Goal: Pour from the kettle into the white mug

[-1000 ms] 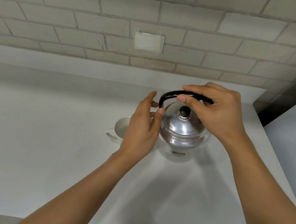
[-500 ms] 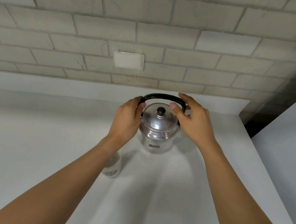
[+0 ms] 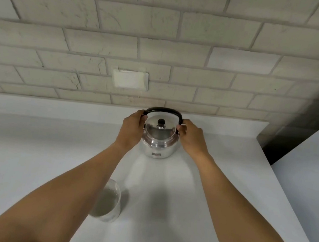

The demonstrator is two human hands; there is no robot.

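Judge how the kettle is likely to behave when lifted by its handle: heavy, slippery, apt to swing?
The kettle looks like thin polished metal, so probably light unless full; its contents are hidden. The arched black handle seems hinged at the sides, so the body may swing. The lid merely sits on top, so it could slip off on tilting.

Lighting was soft, even, moderately bright. Faint shadows lay on the countertop (image 3: 32,156) at 6 o'clock of the kettle (image 3: 159,138); its lid carried mild glare. Wide-angle distortion bowed the brick wall (image 3: 164,32) toward the edges. Dark vignetting approx. 3 o'clock. Overall pic slightly soft.
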